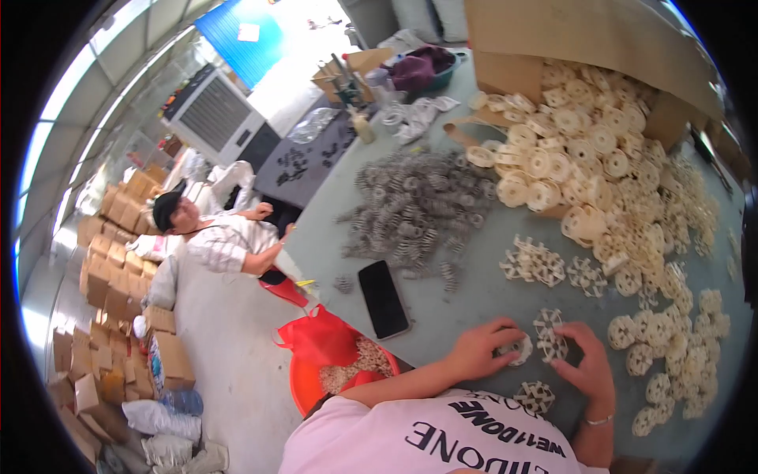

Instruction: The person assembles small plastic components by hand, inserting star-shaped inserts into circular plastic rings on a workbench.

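My left hand (483,349) is closed around a round white plastic disc (518,349) just above the table's near side. Beside it, the fingers and thumb of my right hand (587,359) close on the right side of a cluster of small white openwork plastic pieces (549,335). A similar cluster (534,397) lies close to my body, partly hidden by my shirt. Two more groups of openwork pieces (533,262) rest on the table beyond my hands.
Grey coil springs (418,205) form a heap mid-table, with a black phone (384,300) nearer me. Cream plastic discs (580,158) spill from a cardboard box (600,31); more pieces (671,340) lie right. A red tub (308,383) stands left below. Another person (229,241) sits beyond the table's left edge.
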Demonstrator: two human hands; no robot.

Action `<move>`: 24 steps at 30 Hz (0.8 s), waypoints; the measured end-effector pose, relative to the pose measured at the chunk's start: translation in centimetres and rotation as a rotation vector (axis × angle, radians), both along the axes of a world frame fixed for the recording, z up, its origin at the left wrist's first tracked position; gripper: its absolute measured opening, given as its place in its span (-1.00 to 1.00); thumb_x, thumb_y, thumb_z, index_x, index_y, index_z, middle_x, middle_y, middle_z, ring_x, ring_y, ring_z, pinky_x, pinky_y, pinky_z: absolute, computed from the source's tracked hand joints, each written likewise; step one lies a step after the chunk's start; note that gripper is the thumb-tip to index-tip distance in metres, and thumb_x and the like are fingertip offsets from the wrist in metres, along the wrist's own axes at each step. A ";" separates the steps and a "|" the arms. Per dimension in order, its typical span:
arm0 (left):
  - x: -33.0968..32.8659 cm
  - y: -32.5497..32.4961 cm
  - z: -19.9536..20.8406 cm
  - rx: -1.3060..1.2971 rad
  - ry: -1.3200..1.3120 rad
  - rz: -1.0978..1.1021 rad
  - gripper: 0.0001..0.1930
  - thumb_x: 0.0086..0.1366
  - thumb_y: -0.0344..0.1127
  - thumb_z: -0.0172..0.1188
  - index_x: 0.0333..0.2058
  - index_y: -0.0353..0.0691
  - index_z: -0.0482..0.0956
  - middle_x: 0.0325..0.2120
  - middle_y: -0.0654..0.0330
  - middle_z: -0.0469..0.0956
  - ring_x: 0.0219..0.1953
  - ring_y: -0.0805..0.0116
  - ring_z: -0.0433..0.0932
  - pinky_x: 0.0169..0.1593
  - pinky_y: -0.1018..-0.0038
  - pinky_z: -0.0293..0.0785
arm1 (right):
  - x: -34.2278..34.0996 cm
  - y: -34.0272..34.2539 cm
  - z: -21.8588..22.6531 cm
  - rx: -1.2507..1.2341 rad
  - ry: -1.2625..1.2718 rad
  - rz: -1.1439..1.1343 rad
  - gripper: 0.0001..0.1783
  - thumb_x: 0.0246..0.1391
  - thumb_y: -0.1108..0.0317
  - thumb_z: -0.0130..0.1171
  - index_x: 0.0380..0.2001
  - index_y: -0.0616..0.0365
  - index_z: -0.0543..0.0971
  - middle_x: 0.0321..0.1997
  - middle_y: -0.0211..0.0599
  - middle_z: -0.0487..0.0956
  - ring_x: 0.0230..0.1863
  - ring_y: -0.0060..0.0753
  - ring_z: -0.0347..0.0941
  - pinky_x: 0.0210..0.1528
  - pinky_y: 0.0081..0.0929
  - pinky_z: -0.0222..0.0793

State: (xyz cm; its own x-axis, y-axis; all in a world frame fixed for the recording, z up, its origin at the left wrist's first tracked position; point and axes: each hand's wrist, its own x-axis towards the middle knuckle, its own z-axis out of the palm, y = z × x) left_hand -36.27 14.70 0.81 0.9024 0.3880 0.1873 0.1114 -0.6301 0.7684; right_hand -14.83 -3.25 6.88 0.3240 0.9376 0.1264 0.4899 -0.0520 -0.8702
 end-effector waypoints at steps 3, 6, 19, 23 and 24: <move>-0.2 -0.1 0.5 -0.012 0.021 0.052 -0.59 0.25 -0.21 0.43 0.08 0.03 0.68 0.06 0.23 0.61 -0.12 0.17 0.70 -0.13 0.27 0.65 | 0.5 0.5 -0.7 0.054 0.002 -0.046 -0.42 -0.11 0.40 0.50 0.07 0.15 0.64 0.03 -0.16 0.61 0.05 -0.11 0.57 0.16 -0.30 0.46; -1.0 0.4 1.1 0.040 0.053 0.096 -0.55 0.23 -0.15 0.46 0.10 0.02 0.66 0.07 0.22 0.61 -0.13 0.14 0.70 -0.16 0.28 0.65 | 1.0 1.0 0.4 -0.048 0.029 -0.016 -0.39 -0.11 0.33 0.54 0.08 0.18 0.63 -0.01 -0.23 0.61 -0.02 -0.20 0.55 0.09 -0.35 0.47; -0.8 0.0 2.2 0.067 0.019 -0.006 -0.22 -0.01 -0.17 0.63 0.22 -0.16 0.55 0.13 0.05 0.59 0.04 0.01 0.65 -0.04 0.24 0.64 | 2.8 -1.1 0.0 -0.335 -0.118 -0.192 -0.30 -0.15 0.32 0.59 0.14 0.07 0.60 0.06 -0.35 0.57 -0.14 -0.27 0.55 -0.09 -0.37 0.54; -1.0 -0.1 3.0 0.033 0.080 0.013 -0.20 0.03 -0.17 0.60 0.27 -0.13 0.51 0.19 0.10 0.53 0.02 0.06 0.66 -0.02 0.27 0.65 | 2.7 -0.9 -0.6 -0.181 -0.091 -0.240 -0.28 -0.20 0.39 0.63 0.14 0.08 0.64 0.05 -0.33 0.57 -0.24 -0.41 0.48 -0.19 -0.47 0.50; -1.1 -0.1 3.2 -0.002 0.110 0.032 -0.21 0.05 -0.17 0.59 0.27 -0.14 0.51 0.19 0.09 0.53 -0.02 0.08 0.67 -0.04 0.27 0.65 | 2.6 -0.6 -0.6 -0.090 -0.118 -0.252 -0.28 -0.21 0.39 0.64 0.13 0.09 0.65 0.05 -0.31 0.57 -0.24 -0.42 0.48 -0.20 -0.48 0.50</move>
